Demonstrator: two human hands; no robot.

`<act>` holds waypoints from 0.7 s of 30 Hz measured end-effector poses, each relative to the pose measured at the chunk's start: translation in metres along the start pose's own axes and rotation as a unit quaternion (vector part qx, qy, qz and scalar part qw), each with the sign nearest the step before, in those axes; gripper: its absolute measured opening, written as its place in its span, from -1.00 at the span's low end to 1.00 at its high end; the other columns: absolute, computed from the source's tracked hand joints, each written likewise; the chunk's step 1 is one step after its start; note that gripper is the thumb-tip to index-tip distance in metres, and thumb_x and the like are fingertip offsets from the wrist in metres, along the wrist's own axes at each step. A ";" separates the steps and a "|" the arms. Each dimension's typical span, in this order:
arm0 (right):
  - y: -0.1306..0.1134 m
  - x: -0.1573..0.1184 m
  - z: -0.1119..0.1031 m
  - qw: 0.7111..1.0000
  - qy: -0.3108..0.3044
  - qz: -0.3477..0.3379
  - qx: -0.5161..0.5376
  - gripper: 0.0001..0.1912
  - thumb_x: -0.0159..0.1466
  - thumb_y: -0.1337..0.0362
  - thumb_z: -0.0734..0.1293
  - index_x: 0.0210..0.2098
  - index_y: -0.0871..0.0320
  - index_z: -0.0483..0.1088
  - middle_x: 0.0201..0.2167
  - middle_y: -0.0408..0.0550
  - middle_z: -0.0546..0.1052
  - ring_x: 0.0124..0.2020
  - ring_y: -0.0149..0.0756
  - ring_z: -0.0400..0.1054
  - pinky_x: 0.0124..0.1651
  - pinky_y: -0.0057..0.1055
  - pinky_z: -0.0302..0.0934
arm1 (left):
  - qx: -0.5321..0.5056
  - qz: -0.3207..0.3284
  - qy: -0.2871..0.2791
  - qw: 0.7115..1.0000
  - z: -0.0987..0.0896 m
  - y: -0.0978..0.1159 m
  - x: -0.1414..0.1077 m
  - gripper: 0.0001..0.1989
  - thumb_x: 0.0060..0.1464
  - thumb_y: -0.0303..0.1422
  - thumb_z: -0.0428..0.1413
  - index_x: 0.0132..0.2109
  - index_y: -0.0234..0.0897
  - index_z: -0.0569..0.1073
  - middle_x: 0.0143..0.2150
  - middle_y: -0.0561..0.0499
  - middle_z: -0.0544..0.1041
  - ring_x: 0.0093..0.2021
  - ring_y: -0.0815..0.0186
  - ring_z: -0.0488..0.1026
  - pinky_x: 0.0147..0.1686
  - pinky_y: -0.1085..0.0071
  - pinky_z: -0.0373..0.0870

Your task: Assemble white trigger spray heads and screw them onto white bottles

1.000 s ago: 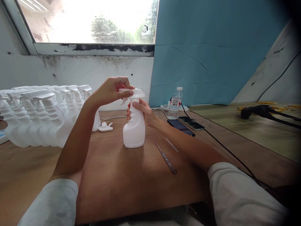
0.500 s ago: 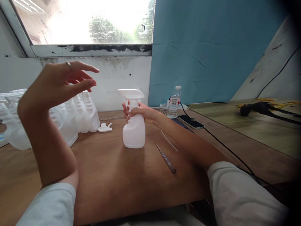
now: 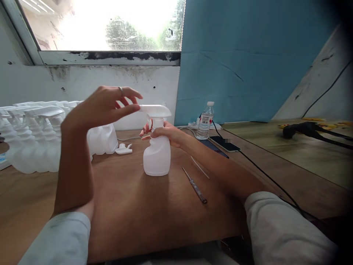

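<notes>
A white spray bottle (image 3: 157, 156) stands upright on the brown table, its trigger head pointing left. My right hand (image 3: 165, 133) is around its neck from the right, thumb across the front and some fingertips stretched out past the left side. My left hand (image 3: 110, 105), with a ring on one finger, hovers at the nozzle end. Its thumb tip meets the nozzle's edge in the picture; whether it touches I cannot tell. The fingers of that hand are apart with nothing between them. A loose white trigger head (image 3: 124, 148) lies left of the bottle.
Several white spray bottles (image 3: 35, 147) stand in rows at the left, partly behind my left arm. Right of the bottle lie a thin pointed tool (image 3: 196, 189) and a white tube (image 3: 200, 167). Beyond my right arm are a water bottle (image 3: 204, 123) and a phone (image 3: 224, 144) with a cable.
My left hand has moved right and slightly down to the nozzle of the spray bottle. The fingers of my right hand have loosened and stretched out a little; the bottle stays in place.
</notes>
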State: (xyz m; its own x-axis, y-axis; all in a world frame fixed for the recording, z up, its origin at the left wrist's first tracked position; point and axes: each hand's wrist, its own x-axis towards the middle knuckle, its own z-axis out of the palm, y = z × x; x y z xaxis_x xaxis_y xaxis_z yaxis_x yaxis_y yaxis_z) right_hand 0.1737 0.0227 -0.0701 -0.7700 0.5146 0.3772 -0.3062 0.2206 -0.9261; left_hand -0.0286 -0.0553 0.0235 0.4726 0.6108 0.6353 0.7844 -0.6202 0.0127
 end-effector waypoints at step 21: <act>-0.050 -0.019 -0.043 0.935 0.045 -0.023 -0.352 -0.69 0.21 0.14 0.37 -0.06 0.07 0.47 -0.01 -0.04 0.48 -0.06 -0.21 0.40 -0.07 -0.31 0.31 | 0.153 -0.291 -0.105 0.939 -0.059 -0.046 -0.041 -0.55 -0.02 0.04 0.14 -0.15 -0.21 0.59 -0.52 0.16 0.53 -0.42 0.37 0.37 -0.36 0.48 0.12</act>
State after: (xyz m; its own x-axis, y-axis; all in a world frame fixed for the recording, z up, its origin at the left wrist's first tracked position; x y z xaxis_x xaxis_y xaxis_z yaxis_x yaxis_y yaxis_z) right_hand 0.2274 0.0382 -0.0306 -0.7056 0.5510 0.4456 0.1298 0.7187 -0.6832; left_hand -0.1071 -0.0808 0.0423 -0.0282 0.9060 0.4223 0.9977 -0.0007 0.0683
